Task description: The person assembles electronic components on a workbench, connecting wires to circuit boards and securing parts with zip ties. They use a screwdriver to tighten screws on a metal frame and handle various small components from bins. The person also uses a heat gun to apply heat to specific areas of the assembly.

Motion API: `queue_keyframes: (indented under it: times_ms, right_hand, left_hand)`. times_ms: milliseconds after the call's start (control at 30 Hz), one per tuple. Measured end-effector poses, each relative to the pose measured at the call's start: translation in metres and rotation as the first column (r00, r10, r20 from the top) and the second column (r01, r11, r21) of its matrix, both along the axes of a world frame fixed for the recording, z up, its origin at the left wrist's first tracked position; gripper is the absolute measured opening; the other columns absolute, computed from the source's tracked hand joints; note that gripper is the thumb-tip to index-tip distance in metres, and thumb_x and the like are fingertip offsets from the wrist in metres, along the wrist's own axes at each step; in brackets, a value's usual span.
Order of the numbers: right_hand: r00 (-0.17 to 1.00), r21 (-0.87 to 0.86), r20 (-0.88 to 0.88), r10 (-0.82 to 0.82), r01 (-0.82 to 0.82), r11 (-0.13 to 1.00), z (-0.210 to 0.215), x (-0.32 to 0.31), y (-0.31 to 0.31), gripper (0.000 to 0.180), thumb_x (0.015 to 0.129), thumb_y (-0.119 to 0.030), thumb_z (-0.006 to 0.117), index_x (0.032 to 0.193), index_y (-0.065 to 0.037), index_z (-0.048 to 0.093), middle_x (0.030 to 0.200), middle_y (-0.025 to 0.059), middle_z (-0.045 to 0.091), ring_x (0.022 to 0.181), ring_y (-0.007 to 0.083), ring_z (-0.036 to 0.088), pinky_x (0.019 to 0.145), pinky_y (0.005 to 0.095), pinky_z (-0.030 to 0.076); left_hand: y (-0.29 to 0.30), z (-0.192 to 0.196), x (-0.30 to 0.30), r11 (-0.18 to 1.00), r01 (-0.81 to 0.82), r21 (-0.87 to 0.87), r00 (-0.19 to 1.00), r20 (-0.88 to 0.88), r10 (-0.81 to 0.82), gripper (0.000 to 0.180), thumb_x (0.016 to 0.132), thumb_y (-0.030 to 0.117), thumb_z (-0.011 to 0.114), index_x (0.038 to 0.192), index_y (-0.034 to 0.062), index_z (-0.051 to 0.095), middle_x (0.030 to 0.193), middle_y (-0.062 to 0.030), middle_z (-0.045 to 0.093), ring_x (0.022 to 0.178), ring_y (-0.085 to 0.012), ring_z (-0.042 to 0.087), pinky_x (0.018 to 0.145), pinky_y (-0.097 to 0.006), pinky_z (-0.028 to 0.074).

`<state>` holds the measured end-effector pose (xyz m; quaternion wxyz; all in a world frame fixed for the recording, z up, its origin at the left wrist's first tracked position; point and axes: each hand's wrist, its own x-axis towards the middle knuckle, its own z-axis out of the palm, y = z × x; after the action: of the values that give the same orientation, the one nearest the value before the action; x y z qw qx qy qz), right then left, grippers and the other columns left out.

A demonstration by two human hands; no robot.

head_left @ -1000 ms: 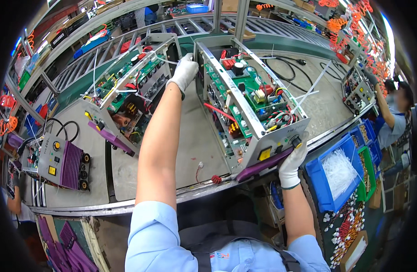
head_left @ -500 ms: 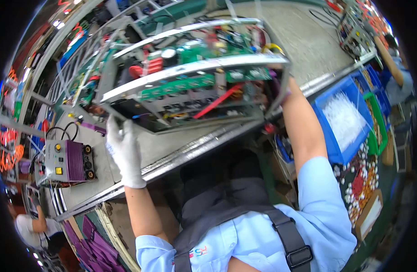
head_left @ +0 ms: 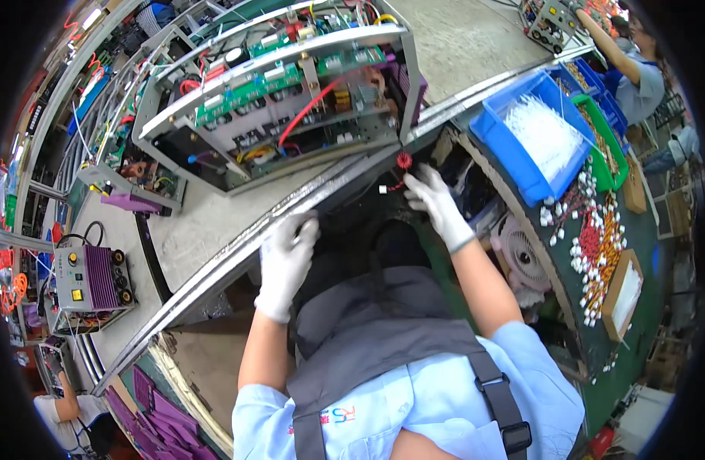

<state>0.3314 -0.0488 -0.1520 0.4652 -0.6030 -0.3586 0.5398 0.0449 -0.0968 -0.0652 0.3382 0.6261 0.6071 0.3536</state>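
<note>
The red coil (head_left: 404,161), just beyond the right hand's (head_left: 438,203) spread fingers and seemingly past the tabletop's (head_left: 222,222) edge, could drop — nothing clearly grips it. The left hand's (head_left: 288,264) fingers curl, around what I cannot tell; half a second ago they were at the open chassis (head_left: 260,115) — now apart, beyond them on the tabletop.

White knit fabric covers the gloved left hand (head_left: 285,262), toward eight o'clock, and the gloved right hand (head_left: 438,203), between two and three. A light-blue shirt (head_left: 379,429) has short sleeves (head_left: 254,414), ending at seven and four o'clock, and an open collar near six. A small red-and-blue emblem (head_left: 341,415) marks the chest at six o'clock. Over it sits a charcoal apron (head_left: 383,337) with wide straps (head_left: 308,429); a black rectangular buckle (head_left: 516,435) shows at five. The trousers (head_left: 402,247) look black.
</note>
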Motion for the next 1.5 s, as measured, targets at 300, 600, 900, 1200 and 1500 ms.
queue_keyframes:
  times_ms: [300,600,900,1200,1500]
  right_hand:
    - [0.823,0.105,-0.535,0.191,-0.16,0.982,0.02,-0.039,-0.021,0.02,0.092,-0.015,0.064,0.108,-0.003,0.063,0.095,0.0085,0.069,0.077,0.0157,0.066,0.074,0.0328,0.055]
    - [0.838,0.223,-0.408,0.362,-0.293,0.93,0.027,-0.074,-0.03,0.022,0.089,-0.008,0.067,0.109,-0.001,0.064,0.095,0.0055,0.067,0.085,0.0122,0.065,0.079,0.0275,0.053]
    - [0.845,0.346,-0.272,0.46,-0.36,0.866,0.093,-0.078,0.003,0.017,0.084,-0.001,0.069,0.101,0.003,0.068,0.092,0.0069,0.068,0.077,0.0127,0.063,0.069,0.0268,0.05]
    - [0.796,0.271,-0.165,0.583,-0.532,0.803,0.133,-0.05,-0.018,0.014,0.08,-0.004,0.075,0.091,0.001,0.068,0.085,0.0058,0.064,0.075,0.0117,0.062,0.067,0.0243,0.05]
    - [0.583,0.076,-0.096,0.807,-0.804,0.589,0.099,-0.114,0.038,0.011,0.082,-0.009,0.073,0.087,0.0,0.069,0.071,0.0013,0.064,0.06,0.007,0.056,0.056,0.0227,0.045]
  left_hand:
    - [-0.008,-0.013,0.046,0.98,0.155,0.124,0.985,-0.101,-0.143,0.059,0.085,0.024,0.068,0.138,0.0094,0.047,0.108,-0.0128,0.067,0.082,-0.0193,0.065,0.069,-0.03,0.052]
    - [0.016,-0.033,0.04,0.98,0.183,0.074,0.968,-0.188,-0.166,0.021,0.088,0.016,0.063,0.105,0.004,0.066,0.084,-0.0129,0.069,0.072,-0.0256,0.067,0.064,-0.037,0.051]
    - [0.023,0.014,0.036,0.94,0.12,-0.321,0.849,0.523,0.07,0.019,0.096,0.018,0.055,0.102,0.0035,0.064,0.076,0.0017,0.06,0.049,-0.0023,0.042,0.043,-0.021,0.033]
    - [0.042,0.006,0.044,0.995,0.096,0.004,0.979,0.179,-0.095,0.021,0.094,0.017,0.057,0.107,0.0029,0.064,0.083,-0.003,0.064,0.071,-0.0101,0.057,0.07,-0.026,0.048]
    - [0.063,-0.012,0.006,0.987,-0.153,-0.048,0.916,0.369,0.16,0.025,0.095,0.017,0.057,0.105,-0.0049,0.064,0.086,-0.0043,0.065,0.079,-0.0083,0.056,0.072,-0.025,0.047]
